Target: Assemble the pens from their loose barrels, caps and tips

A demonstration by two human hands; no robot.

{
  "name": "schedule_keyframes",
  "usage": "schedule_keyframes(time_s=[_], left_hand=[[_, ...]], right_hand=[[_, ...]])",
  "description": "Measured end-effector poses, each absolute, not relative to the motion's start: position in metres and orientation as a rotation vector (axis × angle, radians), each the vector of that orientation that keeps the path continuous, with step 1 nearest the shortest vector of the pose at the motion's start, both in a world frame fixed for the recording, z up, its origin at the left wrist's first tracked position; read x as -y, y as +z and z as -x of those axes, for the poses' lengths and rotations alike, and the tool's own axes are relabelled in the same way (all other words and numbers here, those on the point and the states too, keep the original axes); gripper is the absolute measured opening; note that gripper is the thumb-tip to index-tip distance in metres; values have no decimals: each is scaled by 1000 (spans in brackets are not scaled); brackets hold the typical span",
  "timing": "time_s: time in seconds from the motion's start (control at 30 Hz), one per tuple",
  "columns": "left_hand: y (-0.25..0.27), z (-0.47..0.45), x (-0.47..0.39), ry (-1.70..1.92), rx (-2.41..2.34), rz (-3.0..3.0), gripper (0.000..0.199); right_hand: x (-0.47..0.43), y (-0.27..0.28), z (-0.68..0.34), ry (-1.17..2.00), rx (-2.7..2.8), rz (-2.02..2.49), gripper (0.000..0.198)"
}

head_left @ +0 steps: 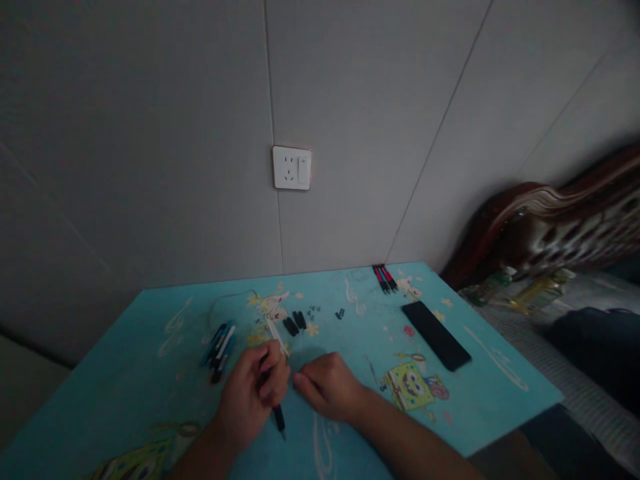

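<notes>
My left hand is closed around a dark pen, whose pointed tip sticks out below the fingers toward me. Beside it, my right hand rests on the table with its fingers curled in; whether anything is inside them is hidden. White pen-like sticks lie just beyond my left hand. Farther back are black grip sleeves, a scatter of tiny grey parts and a few small black pieces. A bunch of blue, white and black pen parts lies left of my left hand.
Several red and black pens lie at the table's back right edge. A black phone-like slab is on the right of the blue patterned table. Behind stands a wall with a socket; bottles lie on the bed at right.
</notes>
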State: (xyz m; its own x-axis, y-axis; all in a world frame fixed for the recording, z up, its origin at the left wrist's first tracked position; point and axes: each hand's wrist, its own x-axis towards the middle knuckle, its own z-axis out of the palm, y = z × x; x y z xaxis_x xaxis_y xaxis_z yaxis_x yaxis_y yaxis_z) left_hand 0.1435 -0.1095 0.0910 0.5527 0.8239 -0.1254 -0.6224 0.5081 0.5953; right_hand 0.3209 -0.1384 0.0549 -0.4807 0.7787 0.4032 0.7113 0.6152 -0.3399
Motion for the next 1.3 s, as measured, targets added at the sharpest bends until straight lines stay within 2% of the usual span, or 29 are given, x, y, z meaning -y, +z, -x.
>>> schedule_keyframes(time_s=[0.23, 0.37, 0.7, 0.8, 0.9, 1.03, 1.13, 1.3], left_hand=[[80, -150, 106, 985, -505, -543, 33], [74, -157, 101, 1128, -515, -577, 30], [68, -158, 99, 1290, -631, -688, 44], [58, -157, 97, 1330, -734, -662, 41], [45, -155, 89, 1361, -827, -595, 48], [34, -153, 80, 1381, -861, -539, 38], [32, -154, 79, 1323, -904, -542, 31], [36, -163, 91, 1214, -927, -690, 39]], right_hand=[[138, 52, -319, 190, 2338, 1091, 36], [138, 55, -318, 253, 2320, 1077, 28], [138, 56, -314, 346, 2143, 1132, 20], [139, 53, -313, 409, 2097, 1182, 19], [136, 58, -322, 443, 2010, 1273, 18], [116, 75, -369, 333, 1875, 1465, 19], [89, 90, -435, 101, 1687, 1849, 20], [54, 98, -552, -55, 1368, 2204, 36]])
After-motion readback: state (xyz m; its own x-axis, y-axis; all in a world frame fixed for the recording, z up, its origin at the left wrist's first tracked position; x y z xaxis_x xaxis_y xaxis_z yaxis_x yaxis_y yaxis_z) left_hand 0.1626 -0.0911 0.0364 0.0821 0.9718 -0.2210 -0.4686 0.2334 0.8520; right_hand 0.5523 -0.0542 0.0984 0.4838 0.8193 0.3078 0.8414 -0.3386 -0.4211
